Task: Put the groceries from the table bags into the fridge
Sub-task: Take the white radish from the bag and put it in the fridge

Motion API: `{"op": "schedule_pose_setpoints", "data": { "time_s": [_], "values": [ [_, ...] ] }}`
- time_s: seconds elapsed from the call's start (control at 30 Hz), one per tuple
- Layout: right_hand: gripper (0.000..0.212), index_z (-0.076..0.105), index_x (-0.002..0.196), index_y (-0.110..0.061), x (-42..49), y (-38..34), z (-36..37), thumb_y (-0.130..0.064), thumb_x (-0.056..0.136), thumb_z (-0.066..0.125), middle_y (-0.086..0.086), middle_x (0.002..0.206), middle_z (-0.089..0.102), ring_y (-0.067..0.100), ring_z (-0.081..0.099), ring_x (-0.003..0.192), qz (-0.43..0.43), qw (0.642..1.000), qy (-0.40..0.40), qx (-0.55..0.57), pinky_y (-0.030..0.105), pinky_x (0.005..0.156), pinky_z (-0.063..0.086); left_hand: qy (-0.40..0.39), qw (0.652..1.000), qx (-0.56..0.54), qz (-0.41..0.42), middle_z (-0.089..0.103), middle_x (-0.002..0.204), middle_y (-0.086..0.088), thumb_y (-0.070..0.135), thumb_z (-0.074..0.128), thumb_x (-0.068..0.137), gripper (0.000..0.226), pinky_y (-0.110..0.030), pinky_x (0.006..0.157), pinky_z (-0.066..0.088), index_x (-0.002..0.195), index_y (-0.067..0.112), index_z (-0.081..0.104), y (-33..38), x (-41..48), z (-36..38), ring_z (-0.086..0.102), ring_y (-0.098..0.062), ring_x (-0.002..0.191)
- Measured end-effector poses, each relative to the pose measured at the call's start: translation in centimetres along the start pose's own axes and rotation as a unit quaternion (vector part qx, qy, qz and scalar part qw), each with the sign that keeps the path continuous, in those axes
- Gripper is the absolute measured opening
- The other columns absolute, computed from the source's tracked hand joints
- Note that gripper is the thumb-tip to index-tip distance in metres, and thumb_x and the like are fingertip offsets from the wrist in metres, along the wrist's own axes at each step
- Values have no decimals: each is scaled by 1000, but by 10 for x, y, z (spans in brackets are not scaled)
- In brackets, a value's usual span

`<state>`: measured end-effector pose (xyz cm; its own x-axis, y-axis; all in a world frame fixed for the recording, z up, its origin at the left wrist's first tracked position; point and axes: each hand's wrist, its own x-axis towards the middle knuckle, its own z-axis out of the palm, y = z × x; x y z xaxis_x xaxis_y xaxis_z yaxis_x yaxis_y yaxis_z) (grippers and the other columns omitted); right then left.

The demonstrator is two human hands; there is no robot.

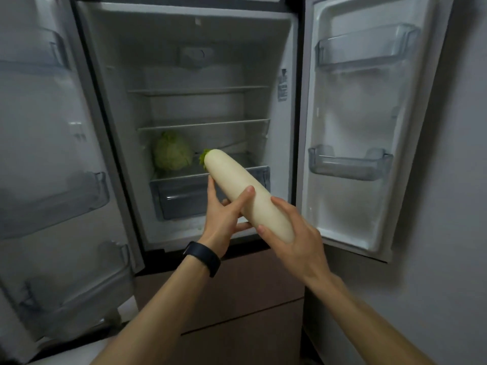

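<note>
A long white radish [232,177] with a green cut top is held in front of the open fridge [200,61], its green end pointing at the lowest shelf. My left hand [224,219], with a dark band on the wrist, holds the radish's middle from below, thumb over the top. My right hand [295,233] grips its near end. A green cabbage [172,151] lies on the left of the lowest shelf, just beyond the radish's tip.
Both fridge doors stand open: the left door [47,154] and the right door [363,127], each with clear bins. A clear drawer [184,196] sits under the cabbage's shelf. Two glass shelves [200,90] above hold nothing visible. Brown lower drawers [237,299] are below.
</note>
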<state>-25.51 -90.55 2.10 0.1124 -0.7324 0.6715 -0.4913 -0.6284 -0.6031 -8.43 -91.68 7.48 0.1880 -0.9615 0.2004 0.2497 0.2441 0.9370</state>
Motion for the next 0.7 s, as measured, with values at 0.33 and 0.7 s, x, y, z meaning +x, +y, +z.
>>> {"op": "schedule_pose_setpoints", "data": {
  "time_s": [0.33,0.7],
  "values": [
    [87,11,155,-50,109,73,34,-50,89,68,-14,163,16,13,42,133,-61,993,-66,-71,32,101,45,20,999,-7,-37,63,120,-8,32,84,77,96,-44,63,60,153,41,26,-2,156,11,75,-28,85],
    [74,17,160,-28,228,131,126,-36,99,58,3,162,26,23,46,131,31,994,-43,-100,32,103,40,-34,951,306,-16,63,132,-8,51,59,95,47,-39,88,58,131,22,55,-34,337,-28,67,-26,107]
  ]
}}
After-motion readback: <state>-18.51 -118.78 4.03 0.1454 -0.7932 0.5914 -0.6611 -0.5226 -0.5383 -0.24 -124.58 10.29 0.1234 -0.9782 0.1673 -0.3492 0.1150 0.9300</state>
